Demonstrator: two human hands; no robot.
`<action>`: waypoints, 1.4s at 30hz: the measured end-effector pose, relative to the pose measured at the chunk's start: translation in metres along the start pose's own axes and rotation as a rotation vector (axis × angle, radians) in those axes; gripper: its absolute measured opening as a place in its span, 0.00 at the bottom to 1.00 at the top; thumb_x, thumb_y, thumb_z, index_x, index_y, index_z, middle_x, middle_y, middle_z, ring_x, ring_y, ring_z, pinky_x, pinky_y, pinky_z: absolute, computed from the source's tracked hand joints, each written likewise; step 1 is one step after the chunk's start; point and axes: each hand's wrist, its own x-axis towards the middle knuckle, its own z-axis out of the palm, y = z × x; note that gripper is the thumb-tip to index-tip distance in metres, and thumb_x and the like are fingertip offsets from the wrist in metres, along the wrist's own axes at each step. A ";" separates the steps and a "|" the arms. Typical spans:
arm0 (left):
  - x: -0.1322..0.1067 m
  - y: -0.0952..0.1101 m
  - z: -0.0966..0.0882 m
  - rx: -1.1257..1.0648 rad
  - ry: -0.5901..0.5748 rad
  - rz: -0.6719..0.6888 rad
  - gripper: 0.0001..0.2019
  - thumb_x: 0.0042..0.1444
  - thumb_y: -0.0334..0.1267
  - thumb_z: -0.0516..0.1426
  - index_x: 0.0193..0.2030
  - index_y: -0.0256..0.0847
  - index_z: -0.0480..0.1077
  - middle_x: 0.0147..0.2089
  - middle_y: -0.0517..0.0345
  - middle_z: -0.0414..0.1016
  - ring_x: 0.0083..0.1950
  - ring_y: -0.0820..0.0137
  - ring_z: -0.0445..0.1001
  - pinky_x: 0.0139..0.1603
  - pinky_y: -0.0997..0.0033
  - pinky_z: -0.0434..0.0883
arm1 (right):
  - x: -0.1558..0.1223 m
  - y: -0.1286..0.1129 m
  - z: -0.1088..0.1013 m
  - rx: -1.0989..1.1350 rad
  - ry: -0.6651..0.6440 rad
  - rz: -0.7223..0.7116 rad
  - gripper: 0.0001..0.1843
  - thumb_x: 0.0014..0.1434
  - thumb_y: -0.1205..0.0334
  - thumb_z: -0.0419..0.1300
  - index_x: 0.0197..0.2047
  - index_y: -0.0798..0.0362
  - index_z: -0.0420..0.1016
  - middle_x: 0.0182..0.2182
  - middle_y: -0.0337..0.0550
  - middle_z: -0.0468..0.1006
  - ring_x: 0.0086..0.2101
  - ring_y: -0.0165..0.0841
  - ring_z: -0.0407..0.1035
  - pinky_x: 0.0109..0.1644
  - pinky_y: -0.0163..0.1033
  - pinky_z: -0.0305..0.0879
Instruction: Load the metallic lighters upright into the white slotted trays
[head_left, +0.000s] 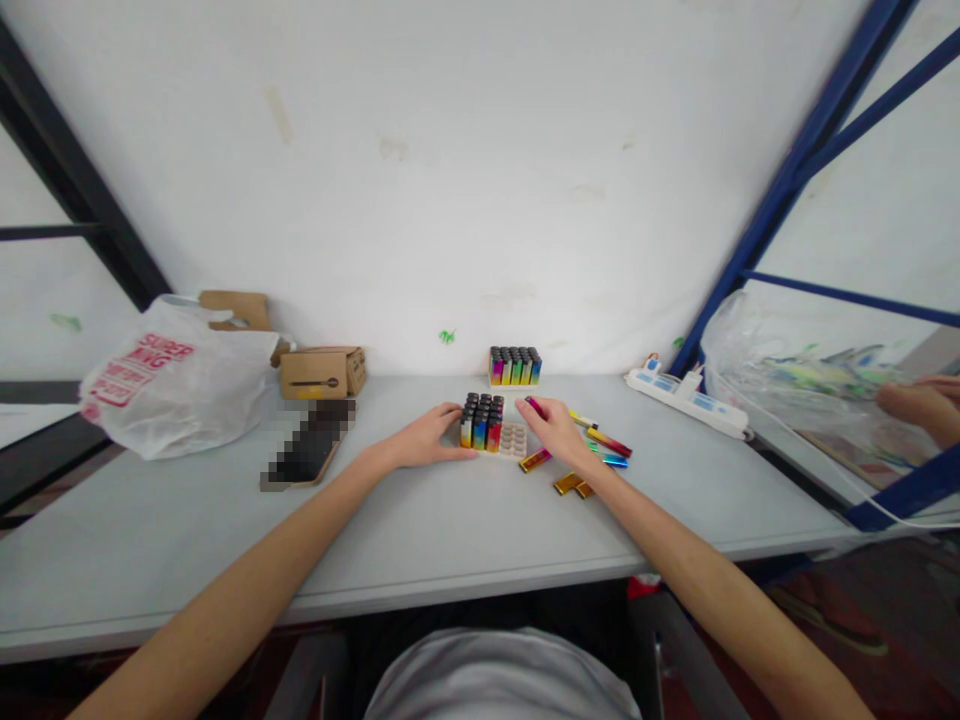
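Lighters (480,422) stand upright in the left part of a pale tray (514,440) on the surface (450,530), its sockets apparently keeping them in rows; bare sockets show on the right. The left hand (427,438) has its fingers spread wide around the left end, thumb at the near corner, probably to steady it. The right hand (556,430) pinches one lighter (533,405) with its fingers just beside the tray's right side, one end left exposed. Loose lighters (609,442) lie flat to the right, within easy reach, partly hidden by the wrist. A second, filled tray (515,368) stands far back by the wall (480,200), which limits movement that way. A broad stretch of surface separates the tray from the near edge; left, room runs to a phone (319,447), right, to a power strip (690,400).
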 end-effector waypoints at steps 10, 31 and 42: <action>-0.001 0.000 -0.001 -0.006 0.009 0.005 0.43 0.55 0.67 0.62 0.68 0.36 0.66 0.69 0.39 0.67 0.68 0.47 0.68 0.73 0.53 0.63 | 0.001 0.009 -0.002 -0.118 0.043 -0.015 0.23 0.63 0.46 0.53 0.23 0.49 0.53 0.20 0.33 0.55 0.24 0.29 0.50 0.28 0.37 0.45; 0.000 0.000 0.000 -0.016 -0.003 -0.004 0.43 0.55 0.66 0.63 0.69 0.37 0.65 0.70 0.39 0.66 0.69 0.48 0.67 0.73 0.51 0.62 | 0.006 0.019 -0.004 -0.367 -0.080 -0.151 0.22 0.74 0.46 0.50 0.31 0.49 0.67 0.26 0.41 0.74 0.27 0.35 0.66 0.36 0.39 0.58; 0.000 0.000 -0.001 -0.010 -0.005 -0.005 0.42 0.55 0.65 0.63 0.67 0.37 0.66 0.69 0.38 0.67 0.69 0.47 0.67 0.74 0.51 0.62 | 0.016 0.033 -0.007 -0.504 -0.276 -0.271 0.12 0.73 0.56 0.55 0.44 0.55 0.75 0.41 0.51 0.78 0.42 0.40 0.72 0.51 0.44 0.67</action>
